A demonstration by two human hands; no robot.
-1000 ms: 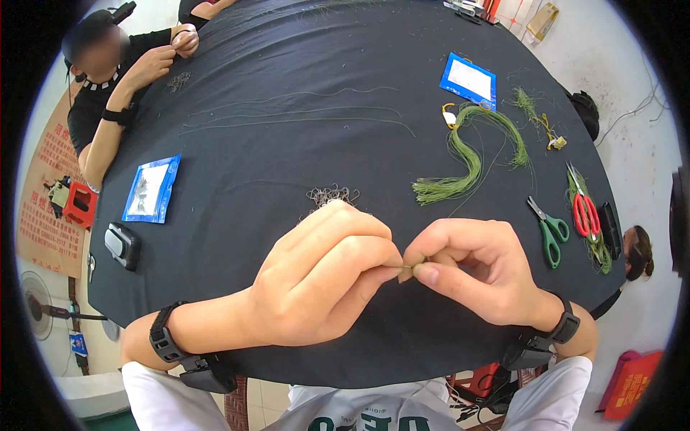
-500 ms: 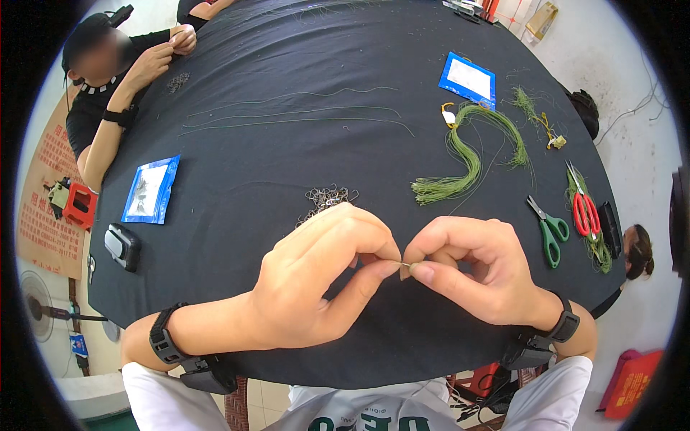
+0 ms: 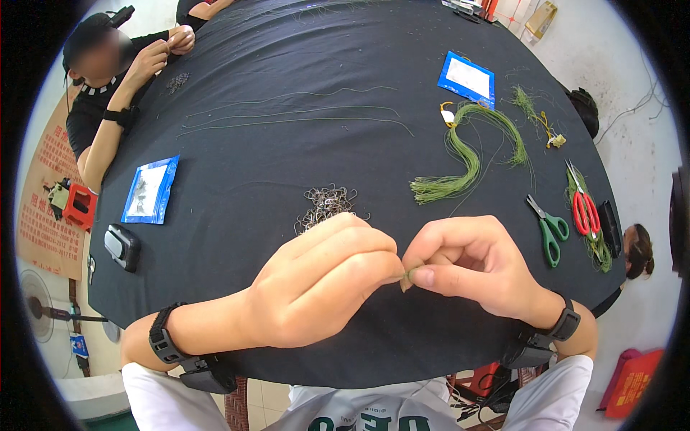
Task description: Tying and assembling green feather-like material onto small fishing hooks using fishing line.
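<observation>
While the right hand pinches green line, the left hand's grip is too hidden to tell.

The table is covered by a black cloth, slightly wrinkled; in its middle part lies a pile of small metal hooks; farther away, three thin green strands are stretched, apart from each other; at the left are a blue packet and, near it, a black and grey device; at the right lie a bundle of green line, another blue packet just beside it, and green-handled scissors.
</observation>
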